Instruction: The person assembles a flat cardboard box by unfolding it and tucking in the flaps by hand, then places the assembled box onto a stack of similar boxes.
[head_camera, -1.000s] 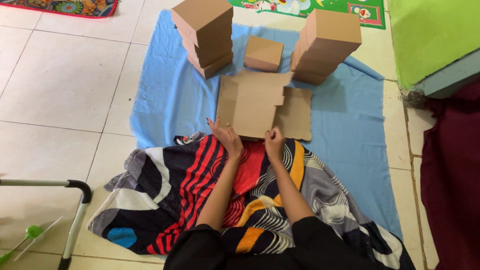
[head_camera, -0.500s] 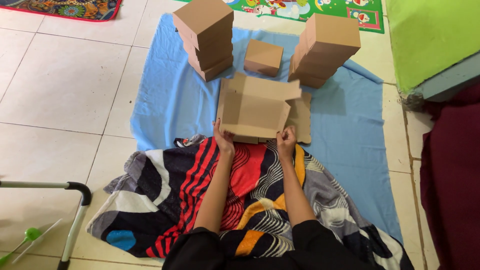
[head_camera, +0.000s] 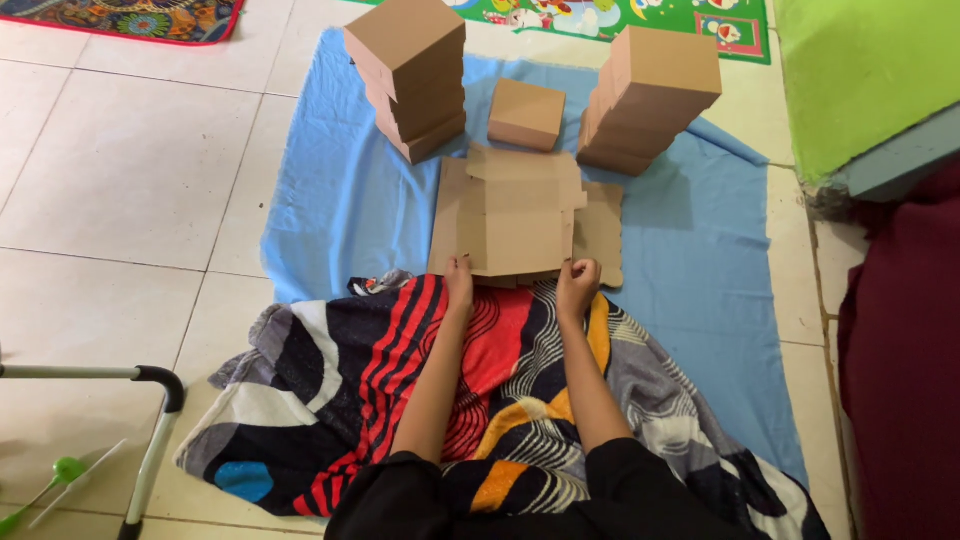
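Left hand (head_camera: 459, 276) and right hand (head_camera: 577, 279) each pinch the near edge of a flat cardboard blank (head_camera: 512, 215) lying on the blue sheet (head_camera: 330, 200); light, thin, creased board, likely floppy, best gripped at both edges

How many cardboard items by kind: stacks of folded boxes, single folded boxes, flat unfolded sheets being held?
Stacks of folded brown cardboard boxes: 2, left stack and right stack
Single folded brown cardboard box: 1
Flat unfolded brown cardboard sheet held by both hands: 1; more flats may lie beneath.
Total: 4
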